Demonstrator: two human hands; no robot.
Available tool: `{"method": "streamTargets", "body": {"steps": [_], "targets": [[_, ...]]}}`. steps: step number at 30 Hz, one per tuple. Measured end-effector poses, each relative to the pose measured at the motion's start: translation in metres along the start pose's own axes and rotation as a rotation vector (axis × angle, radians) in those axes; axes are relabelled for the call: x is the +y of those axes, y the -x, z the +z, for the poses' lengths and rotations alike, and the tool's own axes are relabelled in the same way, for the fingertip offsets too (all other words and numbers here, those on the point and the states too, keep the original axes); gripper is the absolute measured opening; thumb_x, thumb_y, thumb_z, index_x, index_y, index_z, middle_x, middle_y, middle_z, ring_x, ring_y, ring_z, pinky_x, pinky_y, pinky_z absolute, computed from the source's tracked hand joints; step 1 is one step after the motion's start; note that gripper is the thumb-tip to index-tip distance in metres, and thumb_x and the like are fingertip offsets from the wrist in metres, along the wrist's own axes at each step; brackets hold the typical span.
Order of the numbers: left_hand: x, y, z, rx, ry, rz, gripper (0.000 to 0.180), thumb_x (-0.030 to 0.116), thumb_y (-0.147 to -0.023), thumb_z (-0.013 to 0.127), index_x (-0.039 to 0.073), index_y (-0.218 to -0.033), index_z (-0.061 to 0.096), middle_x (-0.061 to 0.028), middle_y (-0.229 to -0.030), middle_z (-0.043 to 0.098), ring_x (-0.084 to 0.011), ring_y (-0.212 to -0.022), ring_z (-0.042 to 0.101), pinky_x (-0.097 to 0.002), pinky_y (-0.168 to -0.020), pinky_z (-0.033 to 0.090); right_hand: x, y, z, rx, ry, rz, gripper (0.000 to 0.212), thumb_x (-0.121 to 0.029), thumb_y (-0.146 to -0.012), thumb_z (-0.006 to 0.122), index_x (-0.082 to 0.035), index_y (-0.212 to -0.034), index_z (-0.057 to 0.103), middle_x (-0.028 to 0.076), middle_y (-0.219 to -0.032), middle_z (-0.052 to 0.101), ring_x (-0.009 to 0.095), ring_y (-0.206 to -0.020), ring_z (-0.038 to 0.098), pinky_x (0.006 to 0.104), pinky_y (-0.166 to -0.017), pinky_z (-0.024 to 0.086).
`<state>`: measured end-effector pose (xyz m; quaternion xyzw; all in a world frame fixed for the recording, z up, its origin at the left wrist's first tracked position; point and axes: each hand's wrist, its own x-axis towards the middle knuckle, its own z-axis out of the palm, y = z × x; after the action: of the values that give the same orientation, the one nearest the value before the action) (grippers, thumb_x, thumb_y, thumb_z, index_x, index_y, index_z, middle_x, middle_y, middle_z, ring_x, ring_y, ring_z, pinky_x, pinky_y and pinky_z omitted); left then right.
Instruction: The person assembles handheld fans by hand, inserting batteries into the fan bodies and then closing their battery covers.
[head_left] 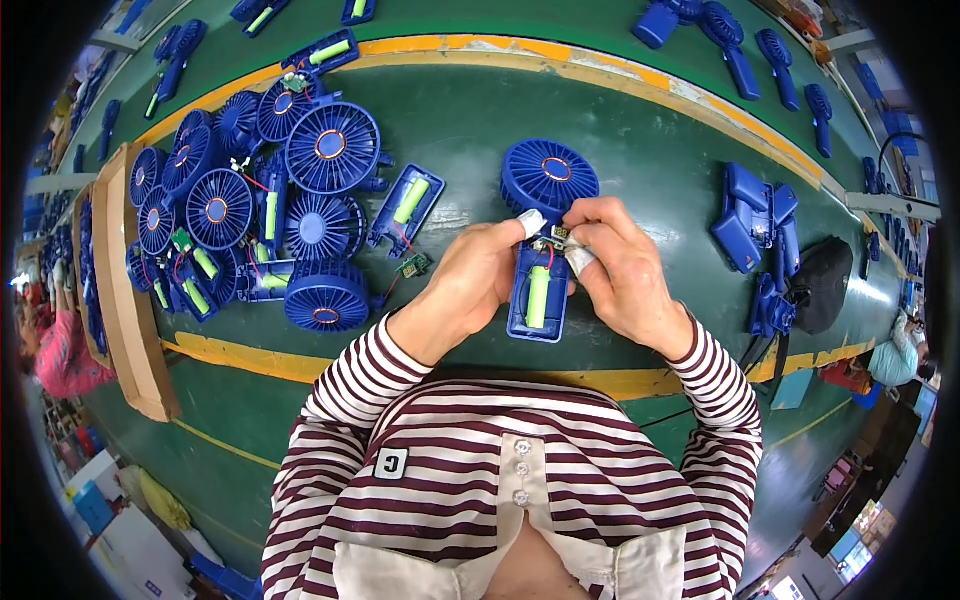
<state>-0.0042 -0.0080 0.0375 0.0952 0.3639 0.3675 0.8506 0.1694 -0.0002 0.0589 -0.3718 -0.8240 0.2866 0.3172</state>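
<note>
In front of me lies a blue handheld fan (550, 180), its round grille pointing away and its handle uncovered. A light green battery (538, 298) sits in the handle shell, with a thin red wire beside it. My left hand (465, 280) is closed around the handle's left side, thumb near the neck. With thumb and forefinger together, my right hand (630, 275) pinches at the edge of a small circuit board (553, 236) at the top of the handle. White wrapping covers both thumb tips. The fingertips partly hide the board.
Left of my hands is a pile of similar blue fans (330, 148), beside a cardboard tray (125, 290). An uncovered handle shell (408, 208) with its board lies nearer. At right are blue handle covers (755, 220) and a black bag (822, 285). Beyond the yellow edge are more fans (730, 45).
</note>
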Motion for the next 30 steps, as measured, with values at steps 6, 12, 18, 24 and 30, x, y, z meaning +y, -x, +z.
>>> {"method": "streamTargets", "body": {"steps": [6,12,18,24,30], "targets": [[0.000,0.000,0.000,0.016,0.004,-0.010,0.030,0.016,-0.090,0.039,-0.010,-0.100,0.050,-0.0180,-0.089,0.059,-0.0292,-0.073,0.062,-0.0378,-0.066,0.053,-0.001,-0.002,-0.002,-0.067,0.043,0.024,0.025,0.013,-0.060,0.055,0.007,-0.084,0.052,0.016,-0.097,0.050,0.031,-0.084,0.054,0.0357,-0.068,0.047],[-0.001,0.000,-0.003,0.031,-0.003,-0.005,0.031,0.017,-0.090,0.040,-0.009,-0.102,0.049,-0.0172,-0.091,0.059,-0.0281,-0.078,0.062,-0.0387,-0.069,0.053,-0.004,-0.004,-0.001,-0.084,0.094,0.008,0.026,0.012,-0.058,0.057,0.007,-0.083,0.053,0.016,-0.098,0.050,0.032,-0.086,0.054,0.0359,-0.069,0.047],[0.002,0.004,0.002,0.067,-0.040,-0.020,0.030,0.017,-0.090,0.040,-0.009,-0.100,0.050,-0.0176,-0.088,0.059,-0.0288,-0.072,0.063,-0.0358,-0.063,0.054,-0.004,-0.004,-0.001,-0.097,0.132,-0.033,0.028,0.011,-0.056,0.059,0.006,-0.083,0.053,0.015,-0.098,0.050,0.031,-0.086,0.054,0.0357,-0.067,0.048],[-0.004,0.002,-0.001,0.123,-0.095,-0.027,0.027,0.020,-0.090,0.043,-0.002,-0.099,0.054,-0.0081,-0.086,0.059,-0.0175,-0.071,0.060,-0.0325,-0.062,0.051,-0.005,-0.002,0.002,-0.141,0.260,-0.126,0.029,0.010,-0.054,0.057,0.006,-0.082,0.052,0.016,-0.096,0.051,0.031,-0.081,0.054,0.0364,-0.064,0.049],[0.001,0.005,-0.006,0.055,-0.196,-0.065,0.023,0.021,-0.086,0.050,0.000,-0.093,0.058,-0.0062,-0.084,0.060,-0.0152,-0.074,0.059,-0.0313,-0.066,0.050,-0.003,0.002,0.005,-0.169,0.338,-0.211,0.025,0.006,-0.056,0.057,0.006,-0.081,0.053,0.016,-0.096,0.050,0.030,-0.080,0.053,0.0354,-0.062,0.048]]}}
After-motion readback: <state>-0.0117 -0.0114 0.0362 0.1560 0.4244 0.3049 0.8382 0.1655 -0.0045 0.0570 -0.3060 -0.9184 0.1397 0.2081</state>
